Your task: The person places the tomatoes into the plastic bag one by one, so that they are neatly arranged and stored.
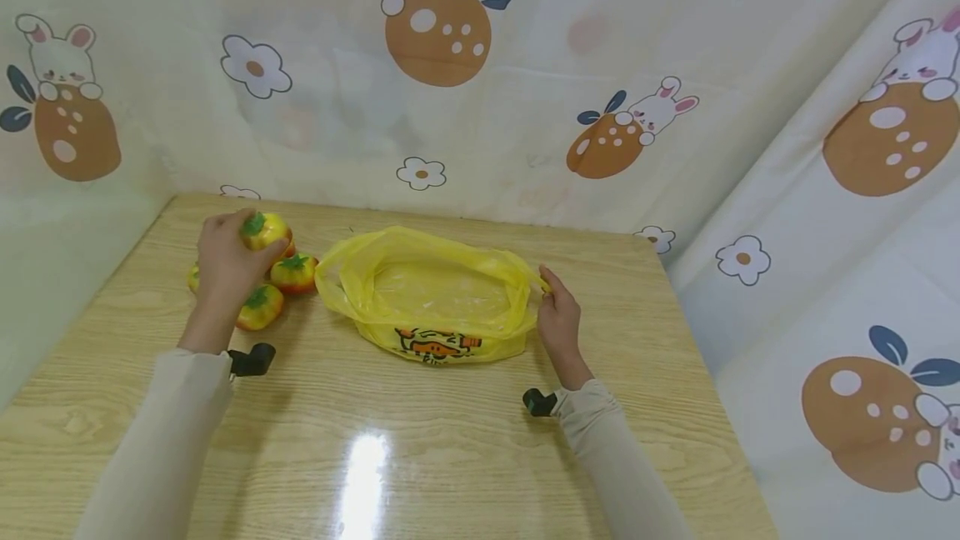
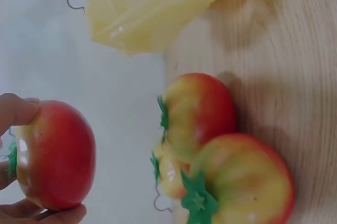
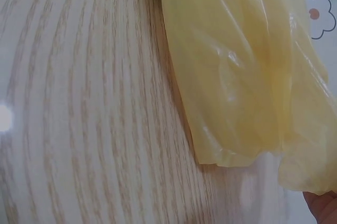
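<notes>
From where I stand, the red-and-yellow fruit (image 1: 268, 233) is up in the air at the far left, above the tabletop (image 1: 450, 440), its green leafy crown turned upward. It's a squat thing, so its longer axis lies roughly level. The left hand (image 1: 225, 261) has its fingers clamped round it, thumb on the side towards the bag, with that forearm reaching away from the person and leaning inward to the right.

Just below, three other fruits (image 1: 295, 275) sit bunched together, one mostly hidden behind the hand.

The yellow bag (image 1: 441, 294) stands in the middle, right of the fruits, mouth gaping upward, its long axis running left to right and its printed side facing the person. At its right end the right hand (image 1: 559, 322) pinches the rim between its fingers and thumb, the forearm slanting in from the near right. Beyond it all hangs a rabbit-print curtain (image 1: 315, 140).
</notes>
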`<state>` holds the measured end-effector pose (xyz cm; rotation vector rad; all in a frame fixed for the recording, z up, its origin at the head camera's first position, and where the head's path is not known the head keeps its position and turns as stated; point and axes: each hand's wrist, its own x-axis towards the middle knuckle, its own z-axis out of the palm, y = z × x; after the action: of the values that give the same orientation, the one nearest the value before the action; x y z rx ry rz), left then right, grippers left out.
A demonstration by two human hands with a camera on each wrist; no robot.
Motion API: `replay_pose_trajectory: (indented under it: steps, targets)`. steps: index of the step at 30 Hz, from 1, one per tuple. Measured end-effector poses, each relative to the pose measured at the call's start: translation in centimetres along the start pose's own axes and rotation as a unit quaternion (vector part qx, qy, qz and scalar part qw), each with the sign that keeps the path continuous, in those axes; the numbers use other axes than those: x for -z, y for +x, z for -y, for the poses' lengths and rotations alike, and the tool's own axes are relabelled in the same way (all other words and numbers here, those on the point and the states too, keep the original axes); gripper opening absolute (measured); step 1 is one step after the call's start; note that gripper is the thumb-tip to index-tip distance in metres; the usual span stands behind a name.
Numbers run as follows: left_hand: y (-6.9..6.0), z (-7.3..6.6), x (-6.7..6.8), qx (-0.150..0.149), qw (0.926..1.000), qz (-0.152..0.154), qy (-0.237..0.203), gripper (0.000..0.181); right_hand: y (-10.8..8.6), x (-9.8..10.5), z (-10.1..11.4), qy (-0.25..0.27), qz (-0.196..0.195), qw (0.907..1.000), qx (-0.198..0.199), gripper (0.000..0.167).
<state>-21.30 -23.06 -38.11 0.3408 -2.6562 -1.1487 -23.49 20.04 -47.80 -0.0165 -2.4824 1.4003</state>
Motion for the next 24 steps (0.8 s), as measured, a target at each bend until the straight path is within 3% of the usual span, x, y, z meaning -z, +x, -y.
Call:
replay_pose_trajectory:
  steps: [8,14,24]
  targets:
    - [0.3,-0.9,-0.3,-0.041,0.9990,-0.007,-0.012,0.070,-0.1,-0.1,-0.3,0.011,0.002,0.9999,-0.007,0.047]
    - [0.5,-2.3,-0.3,-0.076,0.9971,0.001,0.005,0.068,-0.2,-0.2,-0.3,0.017,0.004,0.9998,-0.011,0.046]
    - [1.2,-4.1,-0.3,-0.094,0.9955,0.008,-0.001,0.070,-0.3,-0.2,-0.4,0.012,-0.004,0.9999,-0.005,0.046]
